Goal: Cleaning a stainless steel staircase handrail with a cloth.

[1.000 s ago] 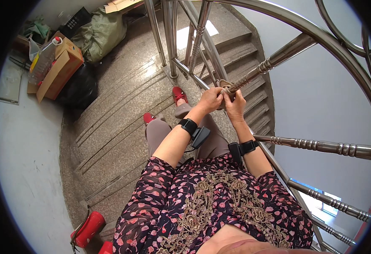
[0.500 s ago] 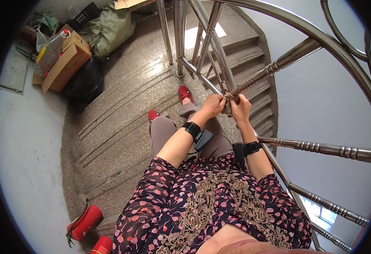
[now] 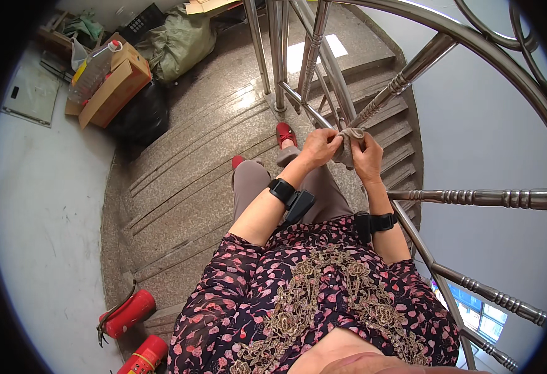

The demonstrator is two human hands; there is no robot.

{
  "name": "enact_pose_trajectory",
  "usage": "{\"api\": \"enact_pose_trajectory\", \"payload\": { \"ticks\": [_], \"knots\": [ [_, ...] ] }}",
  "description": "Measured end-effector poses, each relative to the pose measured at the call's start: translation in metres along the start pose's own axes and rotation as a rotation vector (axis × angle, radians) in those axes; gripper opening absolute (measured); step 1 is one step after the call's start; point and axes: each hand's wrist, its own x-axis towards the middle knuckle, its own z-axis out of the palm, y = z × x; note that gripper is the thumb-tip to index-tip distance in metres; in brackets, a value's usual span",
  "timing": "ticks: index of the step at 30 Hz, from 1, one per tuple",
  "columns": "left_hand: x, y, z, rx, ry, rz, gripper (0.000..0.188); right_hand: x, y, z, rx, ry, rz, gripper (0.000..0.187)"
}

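Between my two hands is a grey-brown cloth (image 3: 347, 149), bunched and hanging down a little. My left hand (image 3: 321, 148) pinches its left side. On the other side, my right hand (image 3: 368, 159) grips it with thumb and fingers closed. The cloth is at the lower end of a metal baluster (image 3: 382, 98) of the stair railing; whether it is wrapped round the bar or only in front of it, I cannot tell. Both wrists wear black straps with dark modules.
Stone steps (image 3: 186, 206) curve down around me. A polished handrail (image 3: 473, 34) bends along the right. At the upper left stand a cardboard box (image 3: 108, 93) with a plastic bottle (image 3: 92, 80), a black bag (image 3: 142, 121) and a green sack (image 3: 183, 47). Red cylinders (image 3: 130, 313) lie lower left.
The cloth was squeezed tight round the baluster's lower end; now it is looser and more of it shows between my hands. The whole view has shifted slightly, with the surroundings moved right.
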Motion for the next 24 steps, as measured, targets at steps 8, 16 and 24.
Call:
{"api": "enact_pose_trajectory", "payload": {
  "ticks": [8,16,24],
  "knots": [
    [-0.017,0.025,-0.007,-0.209,-0.042,0.097,0.042,-0.008,-0.033,-0.018,0.059,-0.095,-0.036,0.016],
    [-0.043,0.062,-0.029,-0.252,0.031,0.146,0.021,-0.022,-0.076,-0.031,0.197,-0.180,-0.136,0.023],
    [-0.073,0.097,-0.066,-0.605,0.058,0.156,0.020,-0.033,-0.069,-0.027,0.330,-0.236,-0.260,0.026]
  ]
}}
